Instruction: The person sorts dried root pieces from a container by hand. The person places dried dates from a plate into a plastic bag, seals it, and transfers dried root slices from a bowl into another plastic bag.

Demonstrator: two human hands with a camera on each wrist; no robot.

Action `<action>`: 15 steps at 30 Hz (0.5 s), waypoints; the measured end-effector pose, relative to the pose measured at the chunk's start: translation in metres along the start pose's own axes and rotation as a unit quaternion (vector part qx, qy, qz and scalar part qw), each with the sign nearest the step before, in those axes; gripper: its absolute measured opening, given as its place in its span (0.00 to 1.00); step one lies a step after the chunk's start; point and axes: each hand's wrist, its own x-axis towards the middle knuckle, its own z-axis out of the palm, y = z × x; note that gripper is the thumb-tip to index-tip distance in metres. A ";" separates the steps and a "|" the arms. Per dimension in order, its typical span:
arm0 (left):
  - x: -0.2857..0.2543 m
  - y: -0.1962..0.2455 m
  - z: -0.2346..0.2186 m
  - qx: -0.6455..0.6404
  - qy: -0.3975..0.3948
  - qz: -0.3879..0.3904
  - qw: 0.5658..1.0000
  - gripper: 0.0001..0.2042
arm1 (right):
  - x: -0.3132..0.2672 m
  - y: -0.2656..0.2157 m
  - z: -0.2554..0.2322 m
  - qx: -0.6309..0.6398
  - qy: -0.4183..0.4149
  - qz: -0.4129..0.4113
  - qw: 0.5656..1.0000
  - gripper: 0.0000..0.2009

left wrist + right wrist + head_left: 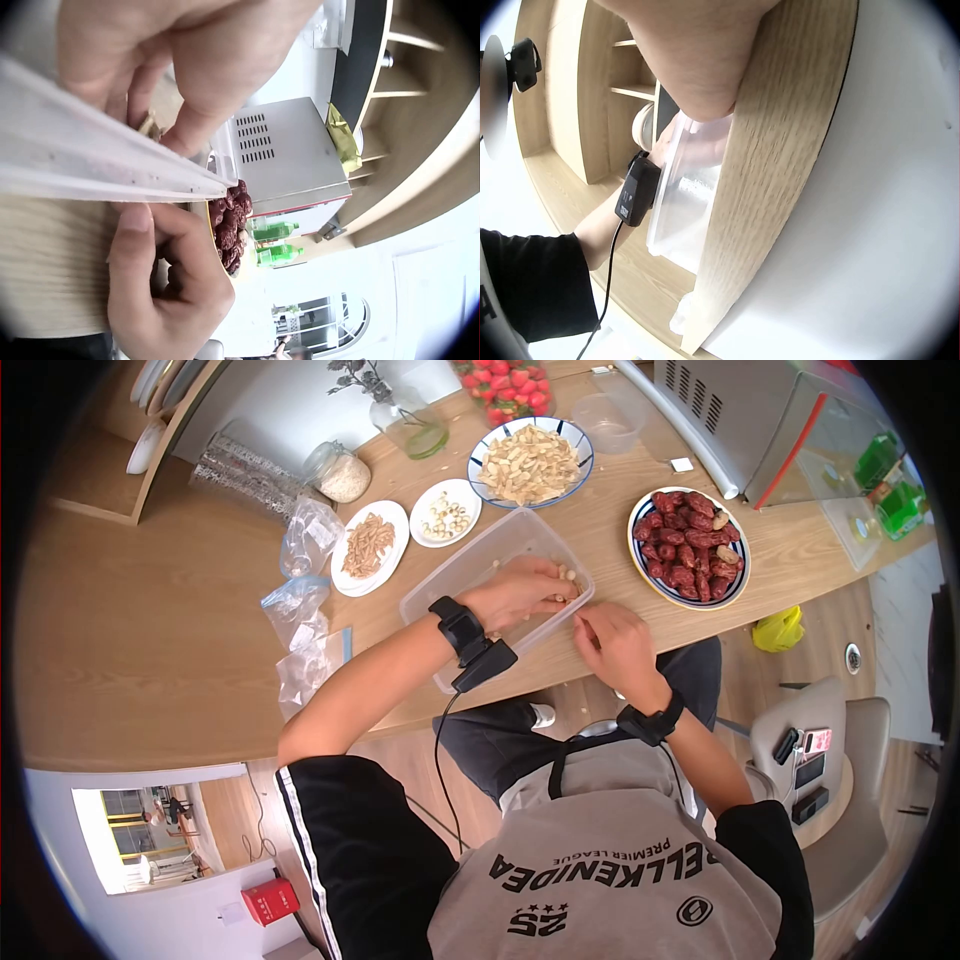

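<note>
A clear plastic container [425, 595] stands along the table's near edge with small, round beige pieces inside. My left hand [515, 595] reaches into it; in the left wrist view its thumb and fingers pinch a small beige piece [148, 124], partly hidden by the container wall. My right hand [617, 645] is at the container's right corner, outside it. Its fingers are curled, and the thumb and index finger meet the container's rim [169, 196]. In the right wrist view those fingertips are hidden behind the hand.
A plate of red dates [690, 550] stands at the right. Farther back are a bowl of pale slices [528, 465], a plate of lotus seeds [445, 515] and a plate of brown strips [368, 547]. Plastic bags [300, 625] lie left of the container; a microwave [725, 410] stands back right.
</note>
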 end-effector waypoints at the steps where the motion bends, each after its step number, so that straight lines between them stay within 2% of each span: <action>1: -0.003 0.001 0.001 -0.013 0.000 0.006 1.000 0.04 | 0.000 0.000 0.000 0.001 0.000 -0.003 1.000 0.03; 8: -0.004 -0.001 -0.003 -0.077 -0.016 0.010 0.997 0.03 | 0.002 0.001 -0.001 0.000 -0.008 -0.004 1.000 0.03; 15: -0.002 -0.004 -0.003 -0.147 -0.032 -0.003 0.989 0.06 | 0.001 0.000 0.000 0.000 -0.007 -0.004 1.000 0.03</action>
